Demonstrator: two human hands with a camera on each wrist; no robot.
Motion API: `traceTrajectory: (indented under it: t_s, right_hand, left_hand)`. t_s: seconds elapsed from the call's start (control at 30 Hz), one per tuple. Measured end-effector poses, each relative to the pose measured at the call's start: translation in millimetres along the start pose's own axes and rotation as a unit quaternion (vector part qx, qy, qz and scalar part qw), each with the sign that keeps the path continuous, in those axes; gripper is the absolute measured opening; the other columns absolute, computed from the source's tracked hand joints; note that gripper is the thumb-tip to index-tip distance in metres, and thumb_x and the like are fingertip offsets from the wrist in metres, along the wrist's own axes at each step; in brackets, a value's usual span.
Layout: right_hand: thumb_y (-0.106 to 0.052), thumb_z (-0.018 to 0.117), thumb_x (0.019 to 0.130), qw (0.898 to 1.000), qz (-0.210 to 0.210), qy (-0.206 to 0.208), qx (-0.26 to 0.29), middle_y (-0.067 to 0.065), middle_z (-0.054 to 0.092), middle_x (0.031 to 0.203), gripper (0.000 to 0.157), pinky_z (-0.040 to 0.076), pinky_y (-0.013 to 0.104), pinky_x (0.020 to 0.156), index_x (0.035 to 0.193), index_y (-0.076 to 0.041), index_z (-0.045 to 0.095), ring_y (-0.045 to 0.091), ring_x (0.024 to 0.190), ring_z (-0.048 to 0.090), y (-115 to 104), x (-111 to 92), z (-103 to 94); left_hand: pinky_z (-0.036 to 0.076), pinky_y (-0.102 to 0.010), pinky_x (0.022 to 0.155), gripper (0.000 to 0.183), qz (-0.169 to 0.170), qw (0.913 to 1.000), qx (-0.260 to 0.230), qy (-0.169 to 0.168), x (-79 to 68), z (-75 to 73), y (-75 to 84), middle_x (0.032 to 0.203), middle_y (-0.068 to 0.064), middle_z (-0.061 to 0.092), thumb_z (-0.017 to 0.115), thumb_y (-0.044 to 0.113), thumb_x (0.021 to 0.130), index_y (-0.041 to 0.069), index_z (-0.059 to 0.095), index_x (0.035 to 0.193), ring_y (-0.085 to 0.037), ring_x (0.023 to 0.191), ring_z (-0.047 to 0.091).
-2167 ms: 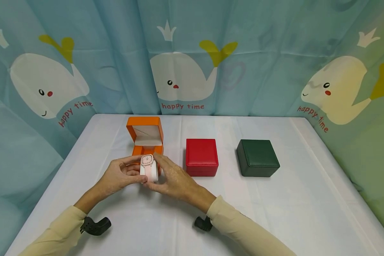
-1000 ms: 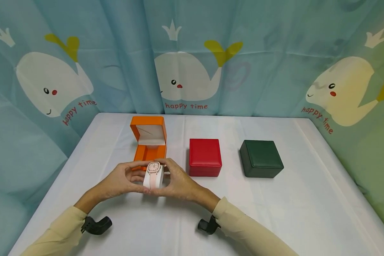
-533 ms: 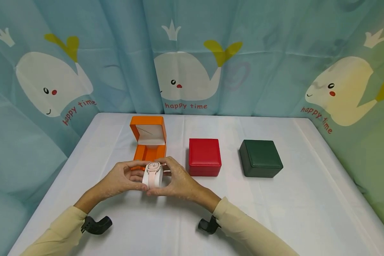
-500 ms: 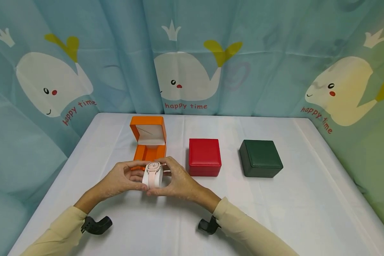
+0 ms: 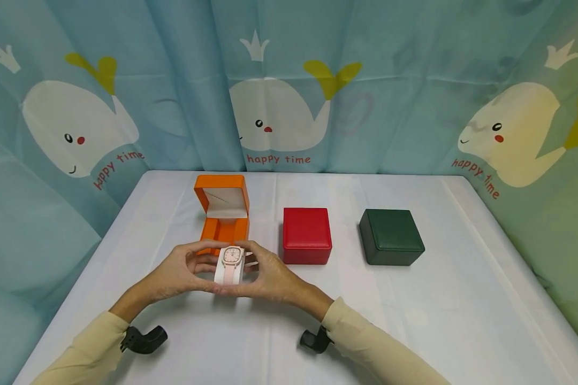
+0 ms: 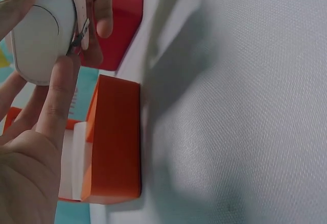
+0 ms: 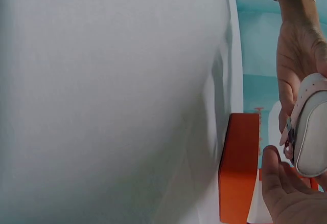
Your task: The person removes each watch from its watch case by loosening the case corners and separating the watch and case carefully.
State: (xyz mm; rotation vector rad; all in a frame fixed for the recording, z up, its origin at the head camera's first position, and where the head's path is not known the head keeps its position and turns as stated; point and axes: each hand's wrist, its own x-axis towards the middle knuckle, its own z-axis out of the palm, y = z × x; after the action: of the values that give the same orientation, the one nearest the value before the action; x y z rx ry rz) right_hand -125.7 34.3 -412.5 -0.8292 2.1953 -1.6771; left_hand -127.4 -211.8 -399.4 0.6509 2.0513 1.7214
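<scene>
A wristwatch (image 5: 232, 256) with a pink strap is wrapped round a white cushion (image 6: 36, 42). Both hands hold it up off the table, just in front of the orange watch box (image 5: 225, 214), whose lid stands raised. My left hand (image 5: 175, 272) grips the cushion from the left, and my right hand (image 5: 276, 275) grips it from the right, thumbs meeting at the near edge. In the head view the watch's square dial faces up. The strap's buckle (image 7: 289, 132) shows in the right wrist view. Fingers partly cover the front of the orange box.
To the right of the orange box stands a closed red box (image 5: 307, 235), and farther right a closed dark green box (image 5: 392, 237). All rest on a table (image 5: 443, 310) covered in white cloth. A blue curtain (image 5: 390, 123) with whale prints hangs behind.
From over the orange box's front, the hands have drawn the watch and cushion nearer and slightly right. Over the last half second the dial tips a little more towards the camera; the boxes stay put.
</scene>
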Motion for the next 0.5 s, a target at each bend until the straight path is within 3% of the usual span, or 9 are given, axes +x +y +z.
traceTrajectory:
  t_s: [0.5]
  right_hand:
    - [-0.019, 0.09, 0.079, 1.0, -0.021, 0.004, -0.019, -0.002, 0.063, 0.123, 0.079, 0.056, 0.041, 0.09, 0.145, -0.006, 0.049, 0.011, 0.1, 0.064, 1.4, -1.8, -1.1]
  left_hand:
    - [0.054, -0.042, 0.091, 0.08, -0.006, 0.9999, 0.001, -0.014, 1.6, -1.9, -0.9, 0.138, -0.034, 0.047, 0.087, -0.002, 0.077, -0.011, 0.044, 0.144, -0.027, 0.113, 0.066]
